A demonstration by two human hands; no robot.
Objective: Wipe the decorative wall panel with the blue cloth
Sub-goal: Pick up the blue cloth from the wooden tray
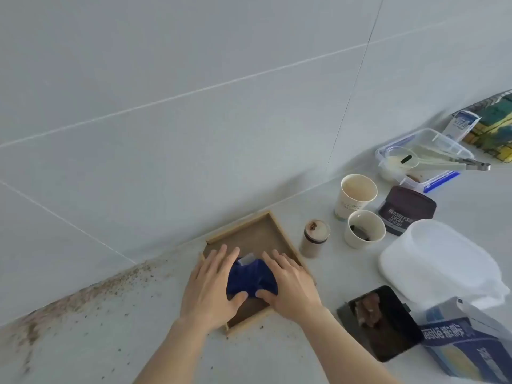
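Observation:
A crumpled blue cloth [250, 278] with a small white tag lies inside a shallow wooden tray [274, 225] on the grey counter, close to the wall. My left hand [213, 286] rests on the cloth's left side and my right hand [291, 286] on its right side, thumbs pressing its near edge. Both hands have their fingers spread over the cloth and tray floor. A colourful patterned panel [496, 126] leans against the wall at the far right, partly cut off by the frame edge.
Brown crumbs and stains [83, 295] run along the counter-wall joint on the left. To the right stand a small lidded jar [315, 238], two paper cups [357, 198], a cocoa tin [406, 210], a clear container with tongs [424, 159], a white tub [440, 261], a black tray [385, 322] and a blue carton [465, 345].

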